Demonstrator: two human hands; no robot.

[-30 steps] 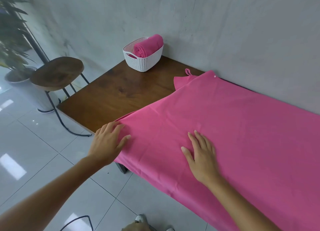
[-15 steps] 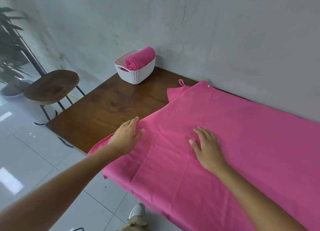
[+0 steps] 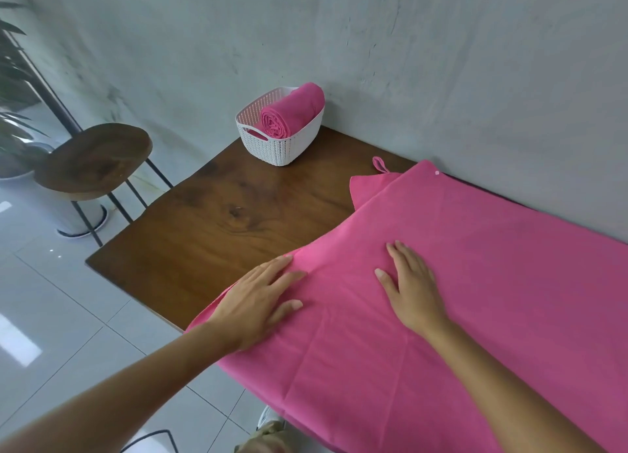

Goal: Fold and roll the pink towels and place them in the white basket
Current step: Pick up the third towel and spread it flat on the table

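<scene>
Dark wooden table [image 3: 210,235]: my left hand [image 3: 258,299] has slid from the edge onto the spread pink cloth towel [image 3: 492,282], beside my right hand [image 3: 411,289]. All fingers are straight, pressing, gripping nothing. I judge folding comes next. White plastic basket [image 3: 282,147] holds one rolled pink towel [image 3: 292,113].

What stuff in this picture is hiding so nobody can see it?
All in the head view:
1. The spread pink towel: its right end runs off the picture's right edge.
2. The white basket: its bottom is hidden by the rolled towel and its own wall.
3. The table: the part under the spread pink towel is covered.
4. The plant: cut off by the left edge.
</scene>
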